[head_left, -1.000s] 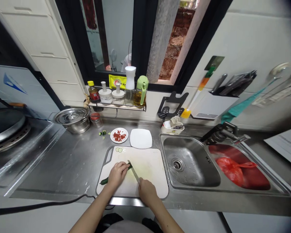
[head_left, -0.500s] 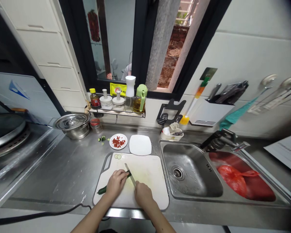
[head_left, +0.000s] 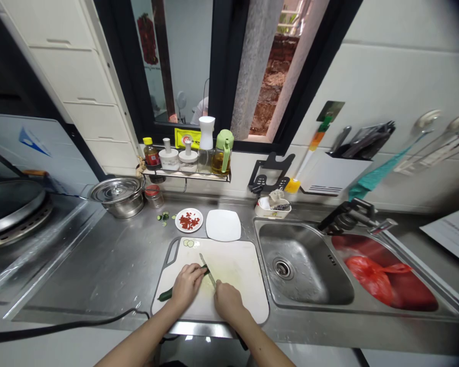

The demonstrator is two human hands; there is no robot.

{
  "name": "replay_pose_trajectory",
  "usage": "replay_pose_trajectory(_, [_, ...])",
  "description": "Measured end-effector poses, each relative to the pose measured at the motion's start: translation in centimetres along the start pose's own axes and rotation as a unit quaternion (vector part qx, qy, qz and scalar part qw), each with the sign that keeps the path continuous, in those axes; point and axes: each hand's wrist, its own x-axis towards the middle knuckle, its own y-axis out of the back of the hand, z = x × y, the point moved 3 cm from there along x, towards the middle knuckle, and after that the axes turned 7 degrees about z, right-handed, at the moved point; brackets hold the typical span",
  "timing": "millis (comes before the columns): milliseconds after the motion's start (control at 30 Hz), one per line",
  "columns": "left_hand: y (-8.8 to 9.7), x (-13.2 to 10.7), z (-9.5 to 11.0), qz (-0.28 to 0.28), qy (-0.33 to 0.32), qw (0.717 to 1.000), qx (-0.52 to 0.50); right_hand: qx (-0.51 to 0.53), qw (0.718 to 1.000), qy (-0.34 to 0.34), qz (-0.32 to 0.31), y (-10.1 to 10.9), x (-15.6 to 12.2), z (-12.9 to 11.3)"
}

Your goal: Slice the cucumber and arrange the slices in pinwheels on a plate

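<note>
A: Where the left hand (head_left: 186, 286) lies over a slender, smooth, dark-green cucumber (head_left: 166, 295), how are its fingers set?

B: Pressed together, they pinch the cucumber near its upper end. The fingers of the right hand (head_left: 228, 300) are curled round the hidden handle of a narrow, grey metal knife (head_left: 207, 268), its blade slanting just beside the left fingertips; contact cannot be told.

A: How far has the slicing advanced?

B: Only a little, one judges: thin, round, pale-green slices (head_left: 188, 243) lie at the upper left of a white, grey-edged rectangular cutting board (head_left: 245, 270). The cucumber lies diagonally across it, its visible length apparently uncut.

A: And beyond?

B: On the brushed-steel worktop (head_left: 99, 265), a round white plate (head_left: 177, 220) bears small, irregular red pieces (head_left: 189, 220); beside it sits a smooth, round-cornered white square plate (head_left: 223, 225).
</note>
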Motion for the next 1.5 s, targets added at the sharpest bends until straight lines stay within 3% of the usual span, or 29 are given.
replay_pose_trajectory(333, [-0.1, -0.1, -0.2, -0.009, -0.001, 1.000, -0.004, -0.006, 1.000, -0.012, -0.010, -1.0, -1.8, 1.0])
replay_pose_trajectory(767, [0.0, -0.1, -0.1, -0.015, 0.012, 1.000, -0.003, 0.023, 1.000, -0.003, 0.011, -0.1, 1.7, -0.5])
replay_pose_trajectory(1133, [0.9, 0.2, 0.5, -0.060, 0.059, 0.996, 0.003, 0.052, 0.998, -0.038, 0.019, -0.4, 0.5, 2.1])
replay_pose_trajectory(1500, [1.3, -0.1, 0.1, -0.015, 0.109, 0.994, -0.024, -0.023, 0.998, -0.031, 0.040, 0.4, 0.1, 3.3])
